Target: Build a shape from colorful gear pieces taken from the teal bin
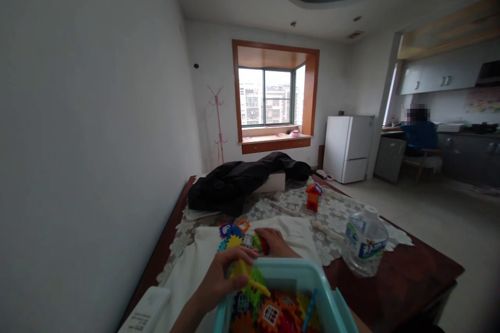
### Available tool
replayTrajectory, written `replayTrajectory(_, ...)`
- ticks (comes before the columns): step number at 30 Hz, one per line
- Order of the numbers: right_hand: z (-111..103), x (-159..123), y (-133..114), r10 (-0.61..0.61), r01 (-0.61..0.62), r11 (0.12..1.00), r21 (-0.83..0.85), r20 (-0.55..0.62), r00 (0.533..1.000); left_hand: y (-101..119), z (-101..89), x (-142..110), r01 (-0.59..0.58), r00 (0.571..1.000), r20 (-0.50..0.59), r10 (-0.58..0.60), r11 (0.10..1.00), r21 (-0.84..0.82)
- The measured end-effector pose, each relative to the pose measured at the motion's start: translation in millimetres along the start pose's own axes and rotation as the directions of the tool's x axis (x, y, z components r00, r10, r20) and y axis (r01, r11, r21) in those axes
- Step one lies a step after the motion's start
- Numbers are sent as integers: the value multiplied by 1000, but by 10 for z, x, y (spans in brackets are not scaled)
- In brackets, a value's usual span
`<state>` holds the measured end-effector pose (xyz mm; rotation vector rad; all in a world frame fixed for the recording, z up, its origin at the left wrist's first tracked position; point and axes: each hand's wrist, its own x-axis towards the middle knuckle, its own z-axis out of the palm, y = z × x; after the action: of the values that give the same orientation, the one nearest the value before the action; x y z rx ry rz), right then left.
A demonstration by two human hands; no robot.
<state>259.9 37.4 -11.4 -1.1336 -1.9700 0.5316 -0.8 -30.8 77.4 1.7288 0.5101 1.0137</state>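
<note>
My left hand [221, 281] reaches over the rim of a teal plastic bin [332, 304] and is closed on a yellow interlocking block [246, 276]. The bin holds several colourful gear-shaped blocks [273, 315]. My right hand [275, 243] rests just beyond the bin on a white cloth [195, 260], fingers curled against a small cluster of joined blocks [238, 234]. A little block house [313, 196] stands farther back on the lace tablecloth.
A water bottle [365, 242] stands at the right of the wooden table [410, 276]. A black jacket [242, 179] lies at the far end. A white remote [146, 312] is at the near left. A person sits at a counter far right beside a white fridge [347, 148].
</note>
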Motion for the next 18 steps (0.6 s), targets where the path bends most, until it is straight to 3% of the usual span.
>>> replayTrajectory(2,-7,1,-9,0,0,1000,-9,7,1000,-52,11,4,2,1000,-22,-3,998,-61)
replayTrajectory(5,-21,28,-32,38,-38,999,-15,15,999,-172,-23,46,30,983,-177,-49,994,-109)
replayTrajectory(7,-35,49,-67,49,-49,999,-2,13,999,-280,-79,82,87,944,-319,-77,996,17)
replayTrajectory(9,-51,58,-113,50,-50,999,14,-9,999,-426,-153,96,173,905,-422,-48,949,262)
replayTrajectory(11,-61,51,-150,63,-62,998,17,-41,997,-599,-232,73,254,902,-431,0,809,531)
replayTrajectory(14,-59,20,-159,68,-66,997,35,-64,996,-825,-327,9,377,921,-355,-159,588,715)
replayTrajectory(16,-46,1,-135,54,-50,996,68,-49,997,-895,-357,-18,410,912,-321,-257,520,749)
replayTrajectory(18,-31,-7,-104,50,-46,995,92,-35,998,-887,-359,-22,420,907,-315,-280,534,734)
